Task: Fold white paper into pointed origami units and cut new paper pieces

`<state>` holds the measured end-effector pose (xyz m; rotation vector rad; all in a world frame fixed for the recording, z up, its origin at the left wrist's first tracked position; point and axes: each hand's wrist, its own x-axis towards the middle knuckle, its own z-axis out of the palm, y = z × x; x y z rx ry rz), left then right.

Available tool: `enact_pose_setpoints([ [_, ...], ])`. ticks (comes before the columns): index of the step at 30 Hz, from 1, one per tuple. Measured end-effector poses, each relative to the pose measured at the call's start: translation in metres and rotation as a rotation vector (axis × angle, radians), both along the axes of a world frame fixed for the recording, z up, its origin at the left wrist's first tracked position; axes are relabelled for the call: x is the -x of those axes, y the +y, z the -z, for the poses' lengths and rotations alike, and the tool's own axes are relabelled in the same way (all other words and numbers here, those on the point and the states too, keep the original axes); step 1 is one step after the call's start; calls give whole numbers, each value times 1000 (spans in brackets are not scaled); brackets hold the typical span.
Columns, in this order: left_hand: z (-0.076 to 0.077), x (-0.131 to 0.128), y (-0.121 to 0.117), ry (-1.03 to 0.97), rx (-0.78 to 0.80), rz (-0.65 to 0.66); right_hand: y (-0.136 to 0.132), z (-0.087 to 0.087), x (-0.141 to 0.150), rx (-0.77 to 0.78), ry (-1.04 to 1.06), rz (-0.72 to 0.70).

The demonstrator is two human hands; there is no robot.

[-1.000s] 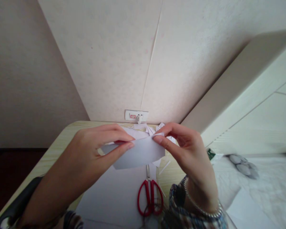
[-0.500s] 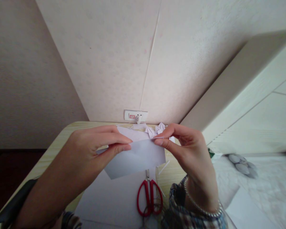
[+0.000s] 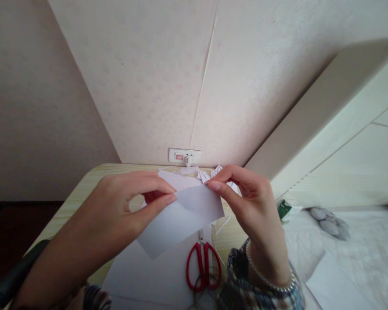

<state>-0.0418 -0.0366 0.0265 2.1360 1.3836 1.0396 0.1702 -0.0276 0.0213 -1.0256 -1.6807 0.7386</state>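
A sheet of white paper [image 3: 177, 221] is held up above the table, tilted, with its lower corner hanging toward me. My left hand [image 3: 139, 196] pinches its upper edge between thumb and fingers. At the upper right part of the same edge, my right hand [image 3: 242, 196] grips it between thumb and index finger. Below the paper lie red-handled scissors [image 3: 200, 267], their blades partly covered. They rest on a larger white sheet [image 3: 142, 275]. Just behind my right fingers stand folded paper pieces [image 3: 204, 175], partly hidden.
The pale wooden table [image 3: 93, 185] meets the wall, where a socket [image 3: 184, 156] holds a white plug. To the right are a green packet [image 3: 283, 209], a pale quilted surface with a grey pattern [image 3: 330, 222] and another white sheet [image 3: 336, 284]. Thin paper strips [image 3: 223, 225] lie near the scissors.
The paper has tilted, its lower corner coming down toward me. My right hand has shifted slightly left and up, and my left slightly left. Both keep their pinch.
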Motion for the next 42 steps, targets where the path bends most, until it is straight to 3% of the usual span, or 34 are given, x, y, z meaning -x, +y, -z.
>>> enact_pose_setpoints([
  [9,-3,10,1,56,-79,-128,8,1,-1,67,-18,-74],
  [19,-6,8,2,23,-101,-72,5,-2,-1,76,-91,-92],
  [25,-5,9,2,42,-71,-67,2,-2,2,27,-87,-3],
  [30,-1,13,4,82,-88,-155,1,1,9,-32,-111,57],
  [37,-3,15,2,55,-53,-246,3,4,8,-18,-267,20],
  [42,-4,16,2,46,-59,-254,3,4,7,-36,-209,36],
])
